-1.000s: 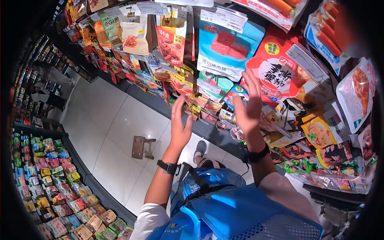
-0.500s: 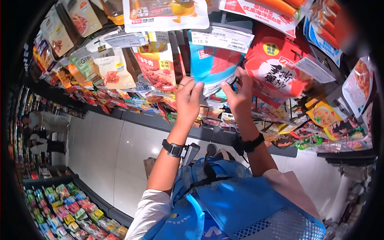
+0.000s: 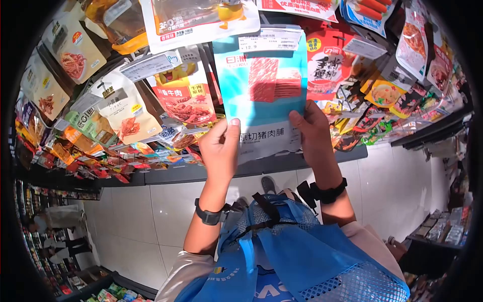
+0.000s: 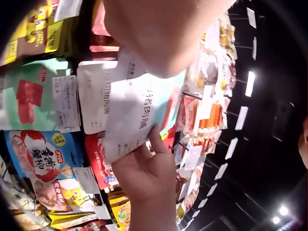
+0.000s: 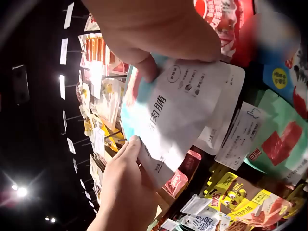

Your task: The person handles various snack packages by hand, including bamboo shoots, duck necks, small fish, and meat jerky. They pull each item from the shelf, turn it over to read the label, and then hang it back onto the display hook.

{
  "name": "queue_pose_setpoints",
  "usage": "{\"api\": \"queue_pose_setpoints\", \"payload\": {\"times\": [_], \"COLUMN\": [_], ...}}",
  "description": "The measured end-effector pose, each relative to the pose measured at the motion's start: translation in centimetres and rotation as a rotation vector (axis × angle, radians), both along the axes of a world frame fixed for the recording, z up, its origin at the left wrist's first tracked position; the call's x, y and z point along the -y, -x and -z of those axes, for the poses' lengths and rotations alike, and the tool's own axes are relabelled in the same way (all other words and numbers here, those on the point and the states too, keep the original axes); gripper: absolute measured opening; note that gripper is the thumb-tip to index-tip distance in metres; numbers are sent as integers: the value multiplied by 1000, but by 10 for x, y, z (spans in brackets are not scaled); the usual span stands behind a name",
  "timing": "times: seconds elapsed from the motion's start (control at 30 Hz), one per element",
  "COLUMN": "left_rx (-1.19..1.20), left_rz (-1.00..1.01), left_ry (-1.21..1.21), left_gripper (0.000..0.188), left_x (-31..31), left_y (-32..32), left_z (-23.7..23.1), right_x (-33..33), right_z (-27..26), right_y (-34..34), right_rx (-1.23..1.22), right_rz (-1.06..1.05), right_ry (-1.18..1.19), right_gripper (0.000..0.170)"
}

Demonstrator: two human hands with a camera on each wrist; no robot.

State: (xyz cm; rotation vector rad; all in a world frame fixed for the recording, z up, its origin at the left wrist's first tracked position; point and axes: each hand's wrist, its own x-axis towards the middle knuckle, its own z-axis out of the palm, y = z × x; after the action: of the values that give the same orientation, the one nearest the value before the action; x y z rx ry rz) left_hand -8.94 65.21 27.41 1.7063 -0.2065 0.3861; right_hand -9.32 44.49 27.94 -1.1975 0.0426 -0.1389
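Note:
A teal and white pouch [image 3: 261,118] with a picture of red meat hangs at the rack behind a price tag [image 3: 270,42]. My left hand [image 3: 220,149] pinches its lower left edge, thumb on the front. On the opposite edge, my right hand [image 3: 316,135] grips it with the thumb in front. The left wrist view has the pouch [image 4: 132,108] tilted, with the far hand [image 4: 147,173] holding its edge. In the right wrist view both hands hold the pouch [image 5: 178,108], and a second white pouch [image 5: 226,106] is behind it.
A red pouch [image 3: 329,65] hangs to the right and a beef snack bag [image 3: 183,90] to the left. A clear-fronted bag [image 3: 201,20] overhangs at the top. Below the rack are a dark shelf edge [image 3: 201,173] and a tiled floor [image 3: 131,216].
My hands rose from beneath the pouch, then took hold of its lower edges. The pouch now faces up flatter and appears larger, and the head view has shifted.

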Motion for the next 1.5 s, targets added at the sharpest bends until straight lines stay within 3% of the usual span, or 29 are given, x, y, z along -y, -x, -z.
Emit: {"api": "queue_pose_setpoints", "payload": {"times": [0.03,0.2,0.33,0.43,0.47,0.5,0.57,0.63,0.67,0.77,0.9,0.97,1.0,1.07,1.17,1.27,1.37,1.43,1.5], "left_rx": [-147,-252,-137,-83,-130,-392,-566,-613,-637,-671,-749,-780,-667,-626,-564,-477,295,375,439], "left_rz": [110,383,476,453,418,432,547,645,674,694,704,727,768,678,556,448,294,372,465], "left_ry": [159,576,599,497,509,838,1056,1185,1227,1219,1255,1289,1397,1182,862,550,-348,-564,-725], "left_gripper": [19,27,36,41,55,70,75,76,76,77,78,78,74,73,71,77,73,73,70], "left_x": [-3,-18,-24,-31,-33,-32,-31,-24,-20,-3,6,0,2,4,17,39,30,16,1], "left_y": [7,14,9,9,13,17,26,50,64,82,106,99,97,101,109,113,84,75,62], "left_z": [-11,-39,-41,-30,-22,-6,26,42,47,52,58,57,55,54,51,16,27,6,-8], "right_x": [1,-16,-29,-29,-28,-31,-42,-56,-66,-72,-69,-73,-82,-92,-91,-83,-68,-56,-45], "right_z": [-8,-51,-57,-45,-37,-25,4,27,30,32,30,32,31,24,17,8,1,2,-4], "right_y": [11,43,42,44,50,58,76,97,107,119,97,90,96,109,92,88,100,111,121], "right_rx": [2,106,264,155,38,4,-54,-94,-131,280,439,383,403,467,591,233,-89,-266,-333], "right_rz": [-6,18,12,-4,-17,-26,-45,-60,-82,202,-191,-117,-105,-157,-91,-125,-239,-348,-416], "right_ry": [2,88,12,-2,1,55,164,701,490,1282,1508,1303,1256,1270,1065,388,-217,-555,-580], "right_gripper": [27,27,29,29,30,33,40,62,78,87,81,77,77,77,80,84,79,76,77]}}
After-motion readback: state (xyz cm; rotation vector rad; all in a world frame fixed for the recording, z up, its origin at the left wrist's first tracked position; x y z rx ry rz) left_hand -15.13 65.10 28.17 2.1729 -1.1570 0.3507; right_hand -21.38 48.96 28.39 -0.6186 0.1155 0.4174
